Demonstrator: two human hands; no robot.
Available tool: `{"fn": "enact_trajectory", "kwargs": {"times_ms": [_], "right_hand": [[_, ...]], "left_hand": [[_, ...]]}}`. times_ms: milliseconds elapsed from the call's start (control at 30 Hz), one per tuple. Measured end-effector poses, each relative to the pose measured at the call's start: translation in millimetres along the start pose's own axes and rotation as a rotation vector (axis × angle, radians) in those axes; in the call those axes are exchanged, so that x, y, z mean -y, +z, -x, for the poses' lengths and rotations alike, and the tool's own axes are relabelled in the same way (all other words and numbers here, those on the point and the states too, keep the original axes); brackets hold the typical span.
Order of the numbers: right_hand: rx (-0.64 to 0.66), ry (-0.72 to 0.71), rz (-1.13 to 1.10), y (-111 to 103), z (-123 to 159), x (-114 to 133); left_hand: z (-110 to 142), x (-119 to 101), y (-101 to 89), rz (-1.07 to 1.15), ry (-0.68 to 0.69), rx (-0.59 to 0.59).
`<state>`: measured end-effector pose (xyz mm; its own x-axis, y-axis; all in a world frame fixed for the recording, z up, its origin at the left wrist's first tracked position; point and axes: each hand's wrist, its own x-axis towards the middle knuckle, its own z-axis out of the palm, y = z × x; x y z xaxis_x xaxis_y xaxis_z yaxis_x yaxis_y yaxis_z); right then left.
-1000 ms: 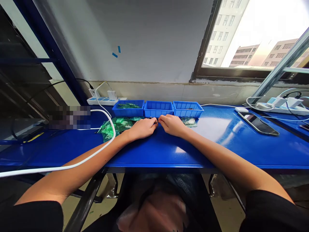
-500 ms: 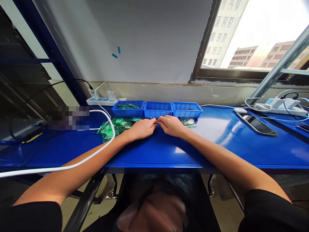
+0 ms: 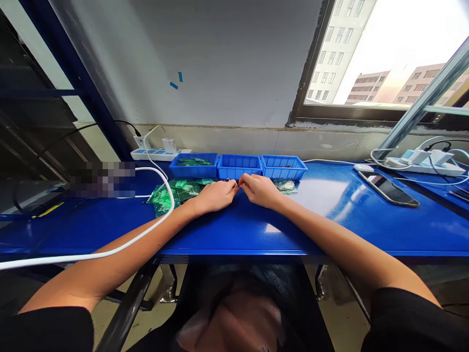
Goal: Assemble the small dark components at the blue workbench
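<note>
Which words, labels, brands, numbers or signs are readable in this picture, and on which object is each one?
No text is readable.
Green packets: pale patches, too blurred to read.
Clear packet: too small to read.
Small dark piece: too small to read.
Blue bins: no lettering visible.
Phone: no text visible.

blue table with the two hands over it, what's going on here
A person's left hand and right hand hold a small dark item between their fingertips, over the blue table; it's too small to identify. Green packets lie by the left hand, a clear packet by the right. Three blue bins stand behind.
</note>
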<state>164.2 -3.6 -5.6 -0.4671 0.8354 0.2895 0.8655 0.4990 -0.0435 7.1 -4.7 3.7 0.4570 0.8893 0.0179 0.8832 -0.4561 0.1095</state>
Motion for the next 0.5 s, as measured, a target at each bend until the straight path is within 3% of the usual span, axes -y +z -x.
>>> {"fn": "enact_trajectory", "kwargs": {"times_ms": [233, 500], "right_hand": [[0.002, 0.037, 0.005, -0.7, 0.1, 1.0], [-0.008, -0.025, -0.029, 1.4, 0.1, -0.8]], "left_hand": [[0.7, 0.2, -0.7, -0.005, -0.018, -0.002], [0.0, 1.5, -0.6, -0.036, -0.022, 0.013]]}}
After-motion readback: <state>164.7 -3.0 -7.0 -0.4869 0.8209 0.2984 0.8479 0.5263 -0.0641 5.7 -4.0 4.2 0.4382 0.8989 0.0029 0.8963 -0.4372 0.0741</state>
